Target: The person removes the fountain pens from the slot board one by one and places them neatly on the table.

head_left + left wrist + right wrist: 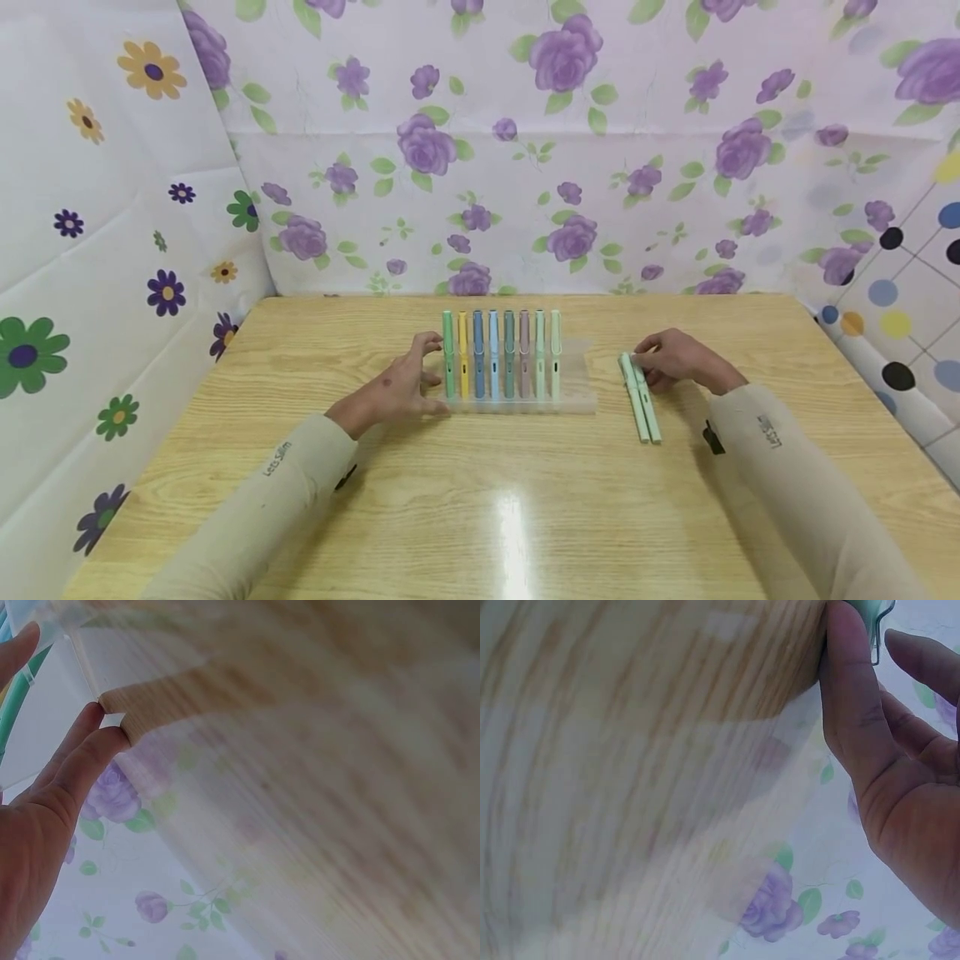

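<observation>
A clear pen stand [576,377] carries several upright pens of different colours in a row, from a green pen [449,354] at the left to a pale green one [556,354]. At the stand's left end is my left hand [408,379], fingers spread and the thumb near the front corner. Two mint-green pens [643,408] lie side by side on the table to the right of the stand. My right hand [670,358] touches their capped far ends. In the right wrist view a fingertip meets the mint pen [870,611], while the thumb [922,664] stands apart from its clip.
The wooden table [420,517] carries all of this. Behind it hangs a sheet with purple flowers [510,167]. Patterned sheets also border the left and right sides. The stand's right end holds no pens.
</observation>
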`<action>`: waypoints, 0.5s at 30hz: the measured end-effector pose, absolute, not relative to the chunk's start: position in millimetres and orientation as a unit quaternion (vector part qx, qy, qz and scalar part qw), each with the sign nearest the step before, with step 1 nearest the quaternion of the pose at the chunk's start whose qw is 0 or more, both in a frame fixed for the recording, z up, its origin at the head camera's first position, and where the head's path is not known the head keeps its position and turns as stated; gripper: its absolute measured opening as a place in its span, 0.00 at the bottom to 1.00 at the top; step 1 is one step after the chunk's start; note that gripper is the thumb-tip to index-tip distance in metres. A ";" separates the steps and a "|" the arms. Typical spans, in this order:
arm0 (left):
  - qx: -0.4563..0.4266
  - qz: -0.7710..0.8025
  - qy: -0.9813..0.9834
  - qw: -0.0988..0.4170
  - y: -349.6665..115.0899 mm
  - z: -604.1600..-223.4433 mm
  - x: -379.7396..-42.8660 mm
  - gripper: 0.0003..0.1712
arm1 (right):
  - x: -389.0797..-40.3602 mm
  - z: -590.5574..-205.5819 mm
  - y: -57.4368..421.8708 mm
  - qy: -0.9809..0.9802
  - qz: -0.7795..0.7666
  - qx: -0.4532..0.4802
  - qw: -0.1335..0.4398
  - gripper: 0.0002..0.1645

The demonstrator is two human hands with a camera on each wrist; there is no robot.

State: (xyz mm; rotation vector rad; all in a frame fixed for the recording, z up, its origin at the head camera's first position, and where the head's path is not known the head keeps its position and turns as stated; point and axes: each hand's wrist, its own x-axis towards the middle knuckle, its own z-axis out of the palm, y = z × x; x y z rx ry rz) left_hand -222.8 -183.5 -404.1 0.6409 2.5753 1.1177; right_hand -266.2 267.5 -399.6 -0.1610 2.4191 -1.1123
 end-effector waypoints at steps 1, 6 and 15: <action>0.221 0.384 0.887 0.131 -183.5 -404.3 -222.6 0.58 | -265.8 -399.3 267.3 0.882 -0.404 -0.059 0.236 0.29; 0.223 0.385 0.886 0.128 -183.2 -404.1 -222.9 0.58 | -265.5 -396.4 267.8 0.883 -0.400 -0.059 0.238 0.29; 0.226 0.381 0.887 0.129 -183.2 -405.0 -223.1 0.58 | -265.6 -397.5 269.4 0.889 -0.393 -0.063 0.227 0.27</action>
